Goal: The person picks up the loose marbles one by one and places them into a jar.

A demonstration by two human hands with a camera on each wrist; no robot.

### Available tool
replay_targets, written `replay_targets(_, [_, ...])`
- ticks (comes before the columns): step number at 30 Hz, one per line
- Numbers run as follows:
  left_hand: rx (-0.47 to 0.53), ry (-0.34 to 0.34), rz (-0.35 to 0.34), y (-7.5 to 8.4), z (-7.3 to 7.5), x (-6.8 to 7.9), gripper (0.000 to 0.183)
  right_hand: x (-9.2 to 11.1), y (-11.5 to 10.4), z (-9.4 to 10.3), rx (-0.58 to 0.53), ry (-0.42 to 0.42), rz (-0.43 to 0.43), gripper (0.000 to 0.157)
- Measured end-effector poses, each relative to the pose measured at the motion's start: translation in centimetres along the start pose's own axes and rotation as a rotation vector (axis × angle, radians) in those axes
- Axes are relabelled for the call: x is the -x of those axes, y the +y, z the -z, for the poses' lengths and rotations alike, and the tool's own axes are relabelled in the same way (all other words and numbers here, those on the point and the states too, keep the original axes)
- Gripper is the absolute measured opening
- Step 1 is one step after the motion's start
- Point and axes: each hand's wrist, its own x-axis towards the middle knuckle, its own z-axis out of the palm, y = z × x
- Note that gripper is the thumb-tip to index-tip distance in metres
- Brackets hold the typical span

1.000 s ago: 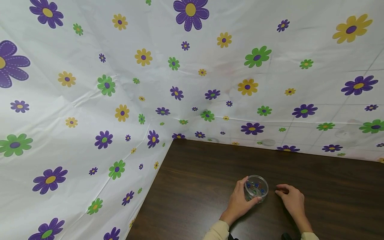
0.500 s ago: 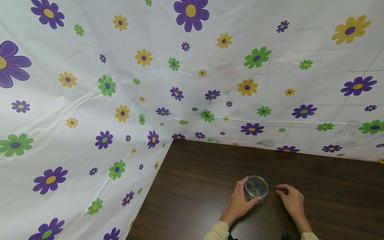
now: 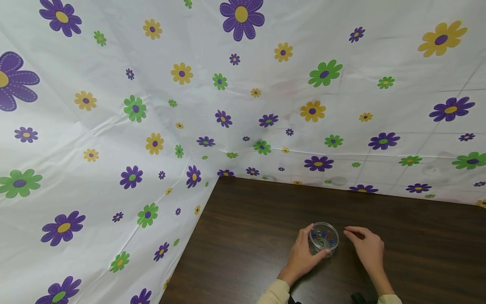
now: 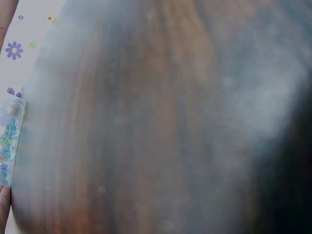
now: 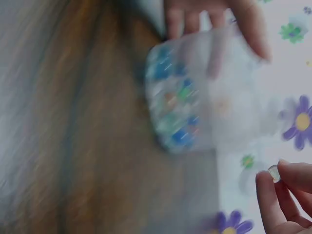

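Observation:
A clear, round, open-topped jar (image 3: 336,237) stands on the table with blue, green, reddish and clear glass marbles (image 5: 181,134) in its lower part. My left hand (image 3: 303,256) grips it from the left, thumb at the near side and fingers round the far side. In the left wrist view only a strip of the jar (image 4: 19,114) shows at the left edge. To the right of the jar, my right hand (image 3: 370,249) pinches a small clear glass piece (image 5: 274,173) between thumb and forefinger. Its fingertips are level with the jar's rim in the head view, apart from it.
The dark wood-grain table (image 3: 243,236) runs back to a white sheet (image 3: 243,97) printed with purple, green and yellow flowers. That sheet also hangs along the table's left edge.
My right hand has risen from the tabletop and moved slightly toward the jar, a small clear glass piece now showing in its fingertips. The left hand and jar have stayed in place.

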Motion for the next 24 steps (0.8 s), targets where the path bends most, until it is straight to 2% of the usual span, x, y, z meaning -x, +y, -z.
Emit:
replay_targets(5, [0.002, 0.004, -0.010, 0.1, 0.1, 0.0, 0.082, 0.3, -2.7, 0.2, -0.075, 0.022, -0.005, 0.012])
replay_targets(11, [0.005, -0.001, -0.012, 0.0, 0.1, 0.0, 0.082, 0.7, -4.8, 0.0, -0.144, -0.015, 0.042, 0.011])
replay_targets(24, [0.000, -0.004, -0.016, -0.1, 0.1, 0.0, 0.081, 1.4, -5.7, -1.5, -0.126, -0.101, 0.117, 0.009])
